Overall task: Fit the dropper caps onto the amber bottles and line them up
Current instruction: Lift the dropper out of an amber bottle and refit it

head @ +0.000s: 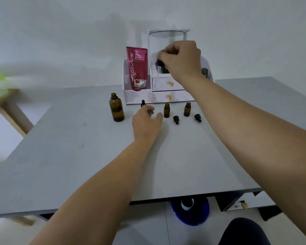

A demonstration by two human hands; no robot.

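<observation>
my right hand (181, 59) pinches a black dropper cap with a clear glass pipette (160, 65) above the white drawer organiser (168, 85) at the grey table (95, 156)'s far edge, while my left hand (146, 119) curls around something with a black capped top (143, 103); whether it grips, i cannot tell. i'd steady the large open amber glass bottle (116, 108), far-centre and well apart from the cap, then lower the pipette straight into its neck before twisting.
</observation>
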